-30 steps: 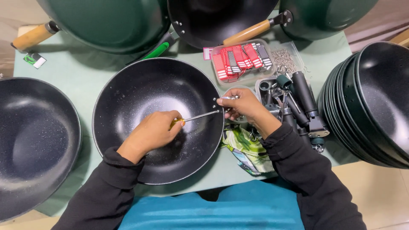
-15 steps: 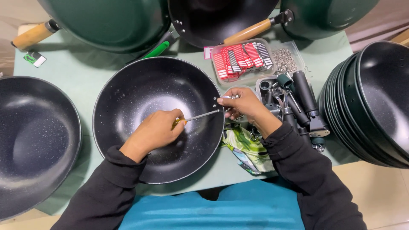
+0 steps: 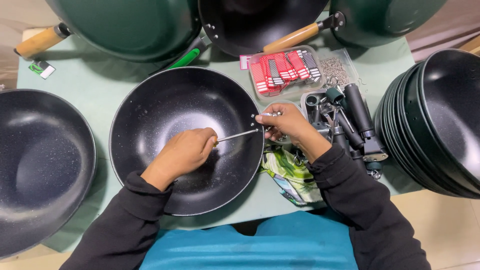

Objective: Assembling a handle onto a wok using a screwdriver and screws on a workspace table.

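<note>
Your left hand (image 3: pixel 182 150) grips the screwdriver (image 3: pixel 237 135) inside the black wok (image 3: pixel 165 110); your right hand (image 3: pixel 285 120) pinches a small part at its rim. The handle seems not yet attached.

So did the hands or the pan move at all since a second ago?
Hardly at all. The left hand keeps the screwdriver pointed at the rim of the black pan, and the right hand stays pressed on the outside of that rim. Nothing was picked up or let go. The pan, the tray of red tags, the black handles and the stacked pans lie where they were.
</note>
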